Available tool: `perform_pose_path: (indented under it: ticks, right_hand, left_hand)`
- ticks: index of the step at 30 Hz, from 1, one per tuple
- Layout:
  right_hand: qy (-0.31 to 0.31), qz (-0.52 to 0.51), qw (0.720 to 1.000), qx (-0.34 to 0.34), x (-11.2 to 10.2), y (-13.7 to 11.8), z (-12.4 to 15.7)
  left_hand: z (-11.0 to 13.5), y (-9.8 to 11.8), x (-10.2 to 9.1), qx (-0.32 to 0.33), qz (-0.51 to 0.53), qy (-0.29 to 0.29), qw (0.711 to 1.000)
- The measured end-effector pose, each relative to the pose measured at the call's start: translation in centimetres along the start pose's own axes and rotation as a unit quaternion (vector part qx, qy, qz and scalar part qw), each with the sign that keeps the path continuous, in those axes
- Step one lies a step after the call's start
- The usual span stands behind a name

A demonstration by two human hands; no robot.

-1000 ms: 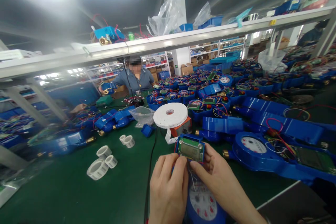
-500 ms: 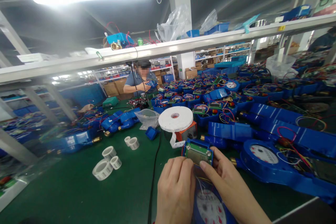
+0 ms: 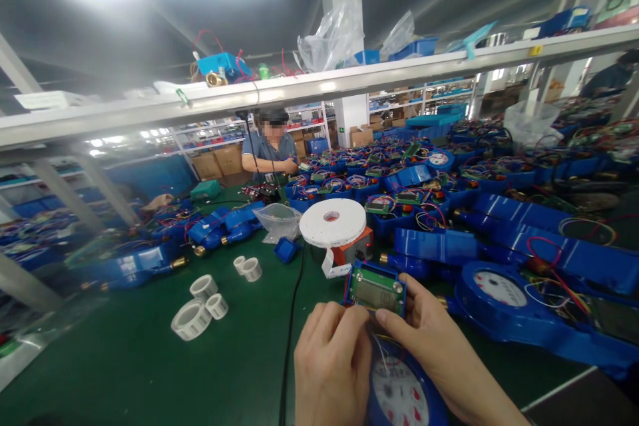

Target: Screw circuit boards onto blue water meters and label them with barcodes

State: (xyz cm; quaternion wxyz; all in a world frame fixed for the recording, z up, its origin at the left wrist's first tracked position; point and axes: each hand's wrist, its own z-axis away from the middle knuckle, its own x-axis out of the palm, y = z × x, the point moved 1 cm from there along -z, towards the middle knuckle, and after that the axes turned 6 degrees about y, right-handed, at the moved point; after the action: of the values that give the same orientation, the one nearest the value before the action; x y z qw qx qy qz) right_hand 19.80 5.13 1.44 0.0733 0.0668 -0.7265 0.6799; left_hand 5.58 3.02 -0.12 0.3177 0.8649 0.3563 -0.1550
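Note:
Before me at the table's front is a blue water meter (image 3: pixel 433 399) with a round dial and thin wires. At its far end sits a green circuit board with a display (image 3: pixel 375 293), some digits faintly showing. My right hand (image 3: pixel 432 329) grips the housing at the board's right side, thumb on the board's lower edge. My left hand (image 3: pixel 332 359) is closed, its fingers curled at the board's lower left beside the wires. Those fingertips and whatever they pinch are hidden. Just beyond the board stands a large roll of white tape (image 3: pixel 333 223), its loose end hanging down.
Small label rolls (image 3: pixel 192 319) lie left on the green table (image 3: pixel 134 373). A black cable (image 3: pixel 294 319) runs toward me. Many blue meters (image 3: pixel 436 246) crowd the right and back. A small blue box (image 3: pixel 286 249) lies near a plastic bag (image 3: pixel 277 223). Opposite sits a co-worker (image 3: pixel 272 146) under a shelf (image 3: pixel 319 85).
My left fingers have shifted slightly off the board's lower edge, and more of the display shows. My right hand keeps its grip. The co-worker's hands have lowered, and the blue part they held is out of sight.

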Motion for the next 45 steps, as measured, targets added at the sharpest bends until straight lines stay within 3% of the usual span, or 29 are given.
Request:
perform_pose_path:
  ticks: [5,12,18,24,32,35,41,45]
  right_hand:
    - [0.029,0.019,0.999,-0.004,0.0,0.0,0.0]
    - [-0.009,-0.019,1.0,0.02,0.2,0.1,0.1]
    - [0.001,-0.058,0.998,0.035,0.1,0.0,0.0]
    - [-0.038,-0.093,0.993,0.059,0.1,-0.3,0.1]
    - [-0.138,-0.165,0.972,0.097,0.0,-1.2,0.5]
    - [-0.128,-0.151,0.976,0.09,0.2,-1.4,0.4]
    - [-0.087,-0.104,0.988,0.077,0.4,-1.5,0.3]
    - [-0.063,-0.075,0.993,0.059,0.2,-1.2,0.3]
  left_hand:
    - [0.2,0.0,0.3,0.007,0.012,0.022,1.0]
    - [0.3,0.0,-0.1,0.027,-0.013,0.015,0.999]
    - [0.3,0.4,0.0,0.039,0.003,-0.007,0.999]
    - [-0.1,0.8,-0.4,0.065,-0.044,-0.053,0.996]
    - [-0.2,0.7,-1.1,0.145,-0.129,-0.077,0.978]
    - [0.0,0.4,-1.3,0.138,-0.139,-0.08,0.977]
    - [0.1,-0.3,-2.1,0.198,-0.167,-0.149,0.954]
    - [-0.2,0.1,-2.4,0.208,-0.179,-0.164,0.948]
